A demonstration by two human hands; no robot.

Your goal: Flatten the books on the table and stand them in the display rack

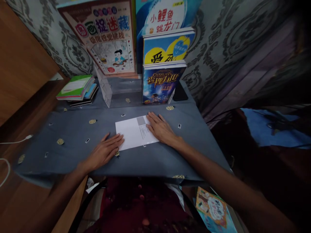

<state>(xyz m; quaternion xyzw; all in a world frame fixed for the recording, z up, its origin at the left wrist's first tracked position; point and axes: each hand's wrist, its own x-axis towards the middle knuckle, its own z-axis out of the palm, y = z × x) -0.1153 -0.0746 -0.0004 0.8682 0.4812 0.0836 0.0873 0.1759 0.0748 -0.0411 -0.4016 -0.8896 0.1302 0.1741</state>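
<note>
Lying flat, unclenched, left hand (106,151) and right hand (161,128) are touching white paper (129,133), book rack (103,84) and book stack (75,88) standing beyond.

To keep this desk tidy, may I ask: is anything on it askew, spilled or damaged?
Slightly: the book stack, far left, is uneven, edges not lined up; the paper lies a little askew under the left hand and right hand. I see no spill or damage.
</note>
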